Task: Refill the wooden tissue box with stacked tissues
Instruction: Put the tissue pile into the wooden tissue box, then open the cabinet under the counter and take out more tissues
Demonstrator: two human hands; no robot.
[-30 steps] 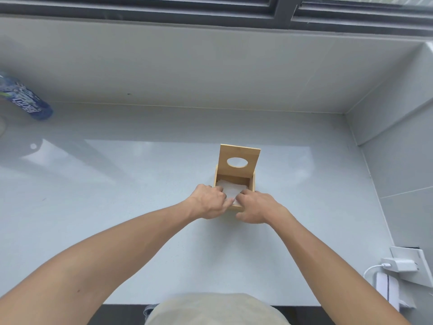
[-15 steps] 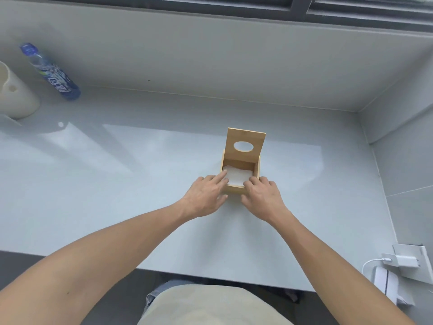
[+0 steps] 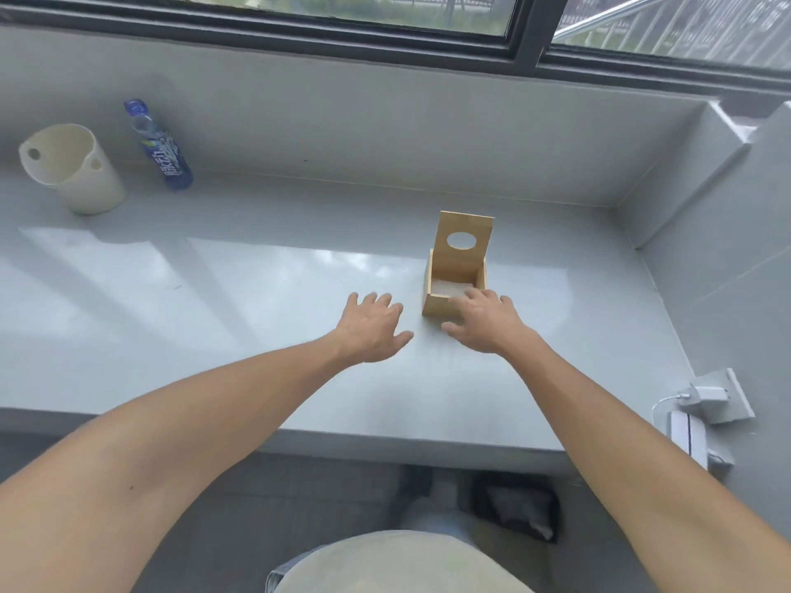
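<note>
Tissues (image 3: 449, 288) lie inside the wooden tissue box (image 3: 441, 305), its lid (image 3: 465, 246) upright. The right hand (image 3: 483, 321) rests with spread fingers on the near wall of the box. The left hand (image 3: 372, 329), open and empty, hovers just left of it above the surface (image 3: 257, 293).

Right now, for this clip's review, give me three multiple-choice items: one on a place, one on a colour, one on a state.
1. Where does the water bottle stand?
A. right of the cream cup
B. inside the wooden tissue box
C. under the counter

2. What colour is the bottle's cap?
A. red
B. blue
C. yellow

3. How is the box's lid?
A. shut flat
B. lying on the counter
C. raised upright

Answers:
1 A, bottle and cup stand side by side at the far left.
2 B, the cap shows blue.
3 C, the lid with its oval hole stands up behind the white tissues, with the right hand at the front wall and the left hand apart.
</note>
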